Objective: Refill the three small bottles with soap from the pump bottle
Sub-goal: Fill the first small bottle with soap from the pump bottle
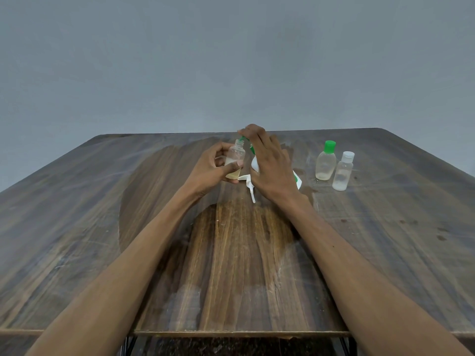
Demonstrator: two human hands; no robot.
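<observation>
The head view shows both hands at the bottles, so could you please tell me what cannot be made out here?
- Pump bottle: mostly hidden behind the right hand, so its soap level is unknown.
- Green piece at the open bottle in the left hand: fingers cover most of it.
- Labels: too small.

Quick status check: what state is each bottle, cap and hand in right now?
Open small bottle: uncapped, upright, partly filled, held in left hand.
Pump bottle: mostly hidden behind right hand.
Pump head: removed, lying on table.
Green-capped bottle: capped, standing.
White-capped bottle: capped, standing.
</observation>
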